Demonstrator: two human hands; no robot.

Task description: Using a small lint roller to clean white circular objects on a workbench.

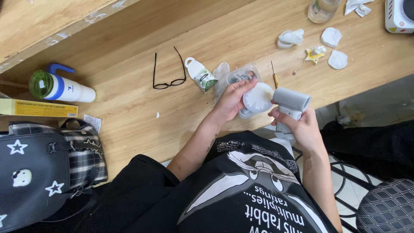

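Observation:
My left hand grips a round white disc-shaped piece with ribs on its face, held just above the front edge of the wooden table. A clear plastic container lies under and behind that hand. My right hand holds a small grey handheld device by its handle, its barrel pointing toward the white disc. The two things are almost touching.
Black glasses, a small white-and-green pouch and a small screwdriver lie nearby. White moulded pieces sit at the back right with a bottle. A tumbler, yellow box and dark bag occupy the left.

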